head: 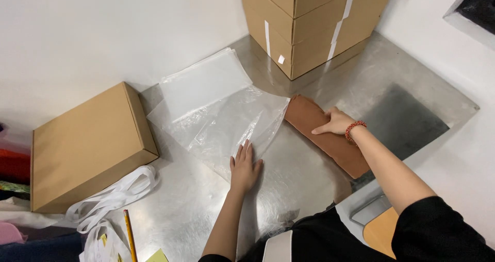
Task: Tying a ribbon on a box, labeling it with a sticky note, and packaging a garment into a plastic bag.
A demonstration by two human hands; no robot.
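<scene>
Hidden or cut off: stacked cardboard cartons (309, 20), taped with white strips, run out of the top edge. A dark panel (474, 4) at upper right is only partly in frame. Coloured fabrics (13, 174) at the left edge are too cropped to identify. A pencil (129, 236) and a yellow-green slip (157, 256) are cut by the bottom edge.

Main item: folded brown cloth (327, 134), a long, flat, rust-brown bundle, lying diagonally on the steel table (319, 179), its upper end just at the mouth of the clear plastic bag (227, 123).

Right hand (335, 122): wearing a red bead bracelet, palm down on the cloth, fingers curled over its edge, pressing rather than lifting.

Left hand (245, 166): open and flat, fingers spread, pinning the near edge of the bag to the table.

Bag: transparent, crumpled, lying over a stack of flat clear bags (201, 81).

Also present: a shut flat cardboard box (87, 146) to the left; white tape straps (113, 195) heaped just in front of it.
</scene>
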